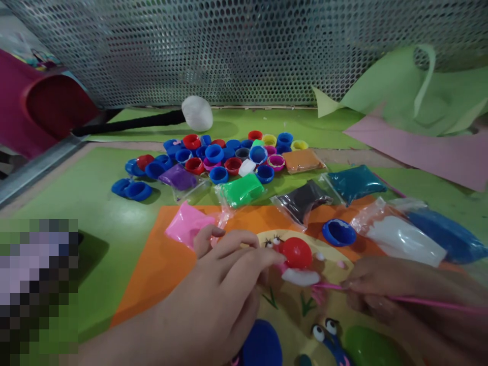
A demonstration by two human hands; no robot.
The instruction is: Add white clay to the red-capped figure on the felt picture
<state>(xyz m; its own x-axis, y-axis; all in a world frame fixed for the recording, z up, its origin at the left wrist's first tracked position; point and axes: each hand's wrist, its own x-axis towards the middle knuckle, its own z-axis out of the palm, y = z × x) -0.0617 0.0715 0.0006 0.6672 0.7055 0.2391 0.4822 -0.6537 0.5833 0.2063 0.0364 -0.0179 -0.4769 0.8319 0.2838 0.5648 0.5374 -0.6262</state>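
Note:
My left hand [229, 274] reaches in from the lower left with its fingers spread. Its index fingertip touches the edge of a glossy red dome [298, 253] on a snail-like figure with small lashed eyes [273, 241]. The thumb is mostly hidden. My right hand [385, 287] pinches a thin pink stick [430, 302]. The stick's tip meets a strip of white clay [301, 277] along the dome's lower edge. Nearer to me are a blue dome [263, 343], a green dome [368, 345] and a blue clay piece with two round eyes [325, 329].
Many bottle caps [214, 153] are heaped behind the orange sheet [147, 269]. Clay packets lie around it, including pink [188, 223], green [242, 190], black [305, 198] and white [404, 239]. A single blue cap [339, 232] sits on the sheet. A perforated metal panel [244, 56] stands behind.

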